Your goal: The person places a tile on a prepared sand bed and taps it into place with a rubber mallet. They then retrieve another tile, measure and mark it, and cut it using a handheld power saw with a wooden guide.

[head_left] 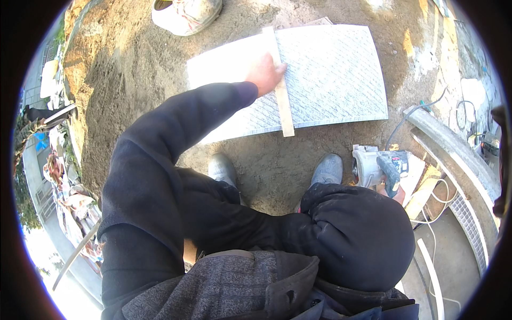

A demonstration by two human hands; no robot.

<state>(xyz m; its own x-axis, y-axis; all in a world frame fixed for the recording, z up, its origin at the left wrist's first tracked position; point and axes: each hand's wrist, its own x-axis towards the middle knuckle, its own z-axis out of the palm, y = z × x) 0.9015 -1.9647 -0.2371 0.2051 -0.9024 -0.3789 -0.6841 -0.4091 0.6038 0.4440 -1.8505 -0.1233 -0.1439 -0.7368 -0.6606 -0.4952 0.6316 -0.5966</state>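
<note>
A large white textured tile (330, 74) lies flat on sandy ground in front of me. A narrow wooden slat (285, 114) runs across it from far to near. My left hand (265, 73) presses down on the slat's upper part, with the dark sleeve stretched out toward it. To the right of my right shoe (328, 169) sits a grey and white angle grinder (368, 165). My right hand (397, 194) is mostly hidden by my dark sleeve; a small patch of it shows at the grinder's black handle, which it appears to grip.
My left shoe (223, 168) stands near the tile's front edge. Another person's pale shoe (186, 15) is beyond the tile. The grinder's cable (405, 120) trails toward a concrete curb (453, 154) and a metal grate (469, 229) at right. Sand is heaped at left.
</note>
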